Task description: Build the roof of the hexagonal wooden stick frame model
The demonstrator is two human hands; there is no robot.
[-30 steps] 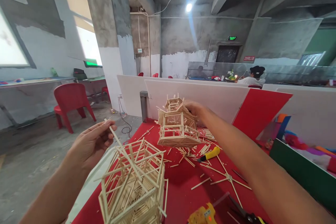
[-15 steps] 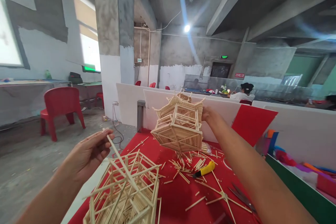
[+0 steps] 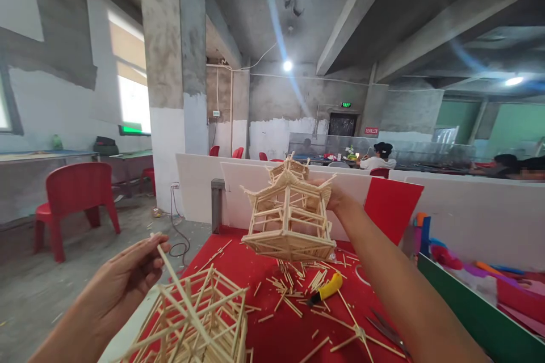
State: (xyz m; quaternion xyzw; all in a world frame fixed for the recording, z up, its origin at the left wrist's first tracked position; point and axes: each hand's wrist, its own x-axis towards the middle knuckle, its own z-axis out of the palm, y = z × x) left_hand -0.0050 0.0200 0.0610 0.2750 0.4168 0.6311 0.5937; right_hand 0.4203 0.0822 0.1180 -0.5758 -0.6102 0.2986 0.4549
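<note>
My right hand (image 3: 334, 191) grips a small pagoda model (image 3: 289, 210) of thin wooden sticks and holds it in the air above the red table (image 3: 281, 323). My left hand (image 3: 125, 281) pinches the end of a long stick that belongs to a larger stick frame (image 3: 193, 323) at the table's near left corner. Loose sticks (image 3: 298, 281) lie scattered under the raised model, with a yellow-handled knife (image 3: 326, 289) among them.
Scissors (image 3: 389, 334) lie at the right on the table. White partition boards (image 3: 361, 193) and a red board (image 3: 389, 207) stand behind it. A red chair (image 3: 74, 195) is on the left floor. People sit at far tables. Coloured items fill a green-edged bin (image 3: 481, 295) at right.
My right hand has lifted the pagoda model off the table and levelled it after a tilt. The view has tipped upward. My left hand keeps its pinch on the stick.
</note>
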